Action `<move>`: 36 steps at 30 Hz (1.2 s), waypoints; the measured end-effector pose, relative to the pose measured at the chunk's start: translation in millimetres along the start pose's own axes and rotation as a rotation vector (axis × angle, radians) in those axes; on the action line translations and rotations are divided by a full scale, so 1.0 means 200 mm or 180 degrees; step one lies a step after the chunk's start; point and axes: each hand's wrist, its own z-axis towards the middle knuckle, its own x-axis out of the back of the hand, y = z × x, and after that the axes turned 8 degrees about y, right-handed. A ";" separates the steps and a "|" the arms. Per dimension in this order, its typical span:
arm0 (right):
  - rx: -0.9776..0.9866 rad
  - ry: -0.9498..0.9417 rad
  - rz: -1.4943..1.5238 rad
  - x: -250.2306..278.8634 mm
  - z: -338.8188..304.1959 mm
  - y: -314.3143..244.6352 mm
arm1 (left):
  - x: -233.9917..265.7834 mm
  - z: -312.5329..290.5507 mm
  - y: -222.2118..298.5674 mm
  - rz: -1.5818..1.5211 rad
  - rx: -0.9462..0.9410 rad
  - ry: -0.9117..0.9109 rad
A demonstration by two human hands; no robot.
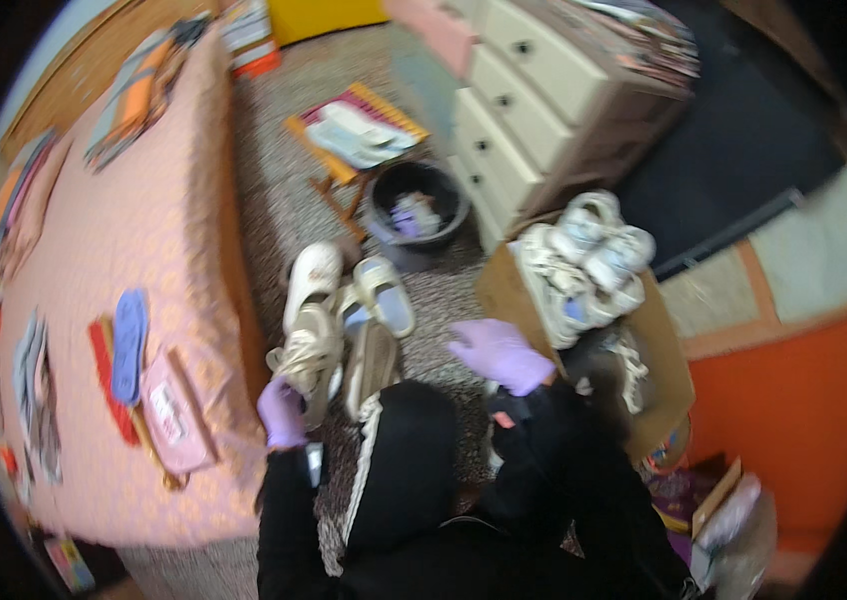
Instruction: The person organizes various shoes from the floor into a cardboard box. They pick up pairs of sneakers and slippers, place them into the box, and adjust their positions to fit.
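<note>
Both my hands wear lavender gloves. My left hand [283, 411] is closed at the near end of a cream lace-up sneaker [315, 338], its fingertips partly hidden against the shoe. Over the carpet, my right hand [504, 354] is empty, with fingers stretched out toward the left. Beyond the sneaker stands a white shoe [312, 276]. To its right lie an open white slipper [385, 296] and a beige shoe [374, 364]. A cardboard box [666, 385] right of my right hand holds several white sneakers [584, 262].
A pink-covered bed [179, 225] runs along the left, bearing blue socks [130, 345] and a pink packet [178, 413]. Ahead are a black bucket [379, 212] and a small folding stand [318, 150] with white footwear on it. A white chest of drawers [534, 95] stands behind the box.
</note>
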 end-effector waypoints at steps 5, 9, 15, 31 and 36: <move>0.0455 0.0789 0.1083 0.06 -0.09 -0.15 | 0.12 0.05 0.66 -0.3292 0.1428 -0.0247; 0.1020 0.1375 0.1688 0.14 -0.24 -0.36 | 0.03 -0.13 1.20 -0.4055 0.0176 -0.0926; 0.0852 0.3350 0.2853 0.33 -0.52 -0.38 | -0.25 -0.55 1.68 -0.4559 0.0287 -0.1862; -0.0054 0.3722 0.3989 0.48 -1.40 0.91 | -0.57 -0.65 1.63 -0.2418 0.0151 -0.4101; -0.1370 0.2608 0.3937 0.31 -1.56 1.31 | -0.66 -0.32 1.28 -0.2753 0.1240 -0.3486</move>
